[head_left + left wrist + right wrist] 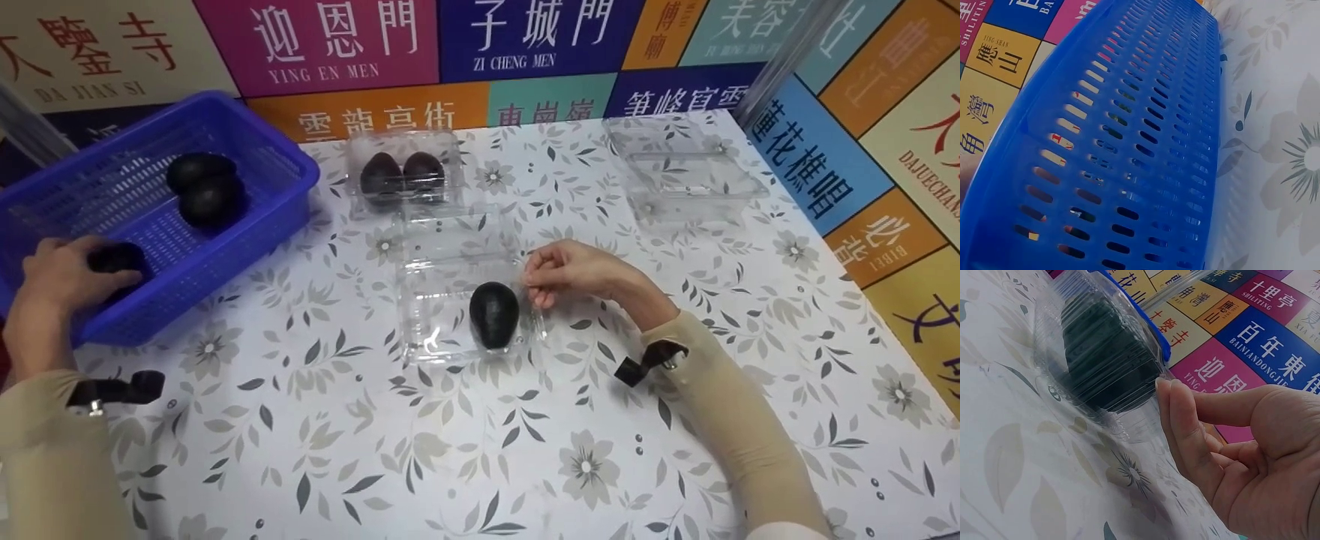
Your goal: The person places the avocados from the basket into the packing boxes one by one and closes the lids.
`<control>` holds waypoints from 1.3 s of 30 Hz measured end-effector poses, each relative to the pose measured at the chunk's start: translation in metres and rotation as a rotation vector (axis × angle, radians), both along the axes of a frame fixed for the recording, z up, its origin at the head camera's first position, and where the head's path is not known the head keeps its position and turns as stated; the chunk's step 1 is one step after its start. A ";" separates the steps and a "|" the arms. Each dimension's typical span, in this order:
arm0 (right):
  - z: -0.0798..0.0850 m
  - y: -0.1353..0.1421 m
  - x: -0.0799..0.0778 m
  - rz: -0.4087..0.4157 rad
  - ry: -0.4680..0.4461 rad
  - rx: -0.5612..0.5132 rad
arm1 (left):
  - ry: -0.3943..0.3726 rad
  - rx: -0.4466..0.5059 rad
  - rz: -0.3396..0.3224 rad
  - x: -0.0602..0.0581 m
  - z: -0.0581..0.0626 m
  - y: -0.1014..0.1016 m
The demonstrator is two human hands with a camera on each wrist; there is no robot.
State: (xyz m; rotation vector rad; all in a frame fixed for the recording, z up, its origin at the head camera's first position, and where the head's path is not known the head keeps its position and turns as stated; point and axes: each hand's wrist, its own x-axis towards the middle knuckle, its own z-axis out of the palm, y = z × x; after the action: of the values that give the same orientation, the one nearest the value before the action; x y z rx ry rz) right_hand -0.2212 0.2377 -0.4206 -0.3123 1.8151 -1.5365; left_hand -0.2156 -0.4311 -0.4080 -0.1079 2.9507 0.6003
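Observation:
Inside the blue basket [247, 255], my left hand [64, 281] grips a dark avocado [118, 262], fingers over its top and thumb along its near side. The basket wall [1123, 129] hides that hand in the left wrist view. At the table's middle lies an opened clear plastic clamshell box [439, 315], one avocado [495, 315] in its right half. My right hand [566, 270] pinches the box's right edge between thumb and fingertips. In the right wrist view, the right hand [1230, 444] has its fingertips at the rim, beside the avocado [1106, 354] behind ribbed plastic.
Two more avocados [206, 191] sit toward the basket's far end. Behind the opened box stands a closed clear box [454, 154] with two avocados [403, 178] inside. Another opened clear box [686, 176] lies at the back right. Printed panels [360, 37] border the table.

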 end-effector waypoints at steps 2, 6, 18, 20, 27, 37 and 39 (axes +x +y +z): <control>0.001 0.001 0.000 -0.002 0.003 0.003 | -0.007 0.001 -0.013 -0.002 -0.001 -0.001; 0.003 0.001 0.001 -0.005 0.001 0.000 | 0.004 -0.001 -0.049 -0.005 -0.001 0.001; 0.000 0.000 0.001 -0.004 0.007 -0.009 | -0.149 0.035 -0.027 -0.009 -0.005 -0.003; 0.000 0.000 0.001 -0.005 0.007 -0.009 | -0.136 0.030 -0.015 -0.009 -0.005 -0.003; 0.001 -0.001 0.001 0.001 0.010 -0.003 | -0.105 0.055 0.070 -0.003 -0.003 0.007; 0.001 -0.001 0.001 0.006 0.014 -0.001 | 0.010 0.114 0.166 0.010 0.004 0.029; 0.001 -0.001 0.001 0.008 0.014 -0.003 | 0.040 0.119 0.179 0.012 0.004 0.033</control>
State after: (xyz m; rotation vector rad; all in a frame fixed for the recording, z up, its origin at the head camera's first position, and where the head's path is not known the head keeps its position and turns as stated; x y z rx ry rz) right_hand -0.2202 0.2365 -0.4192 -0.3325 1.8200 -1.5355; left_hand -0.2031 -0.3981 -0.4036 -0.3554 2.9552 0.8095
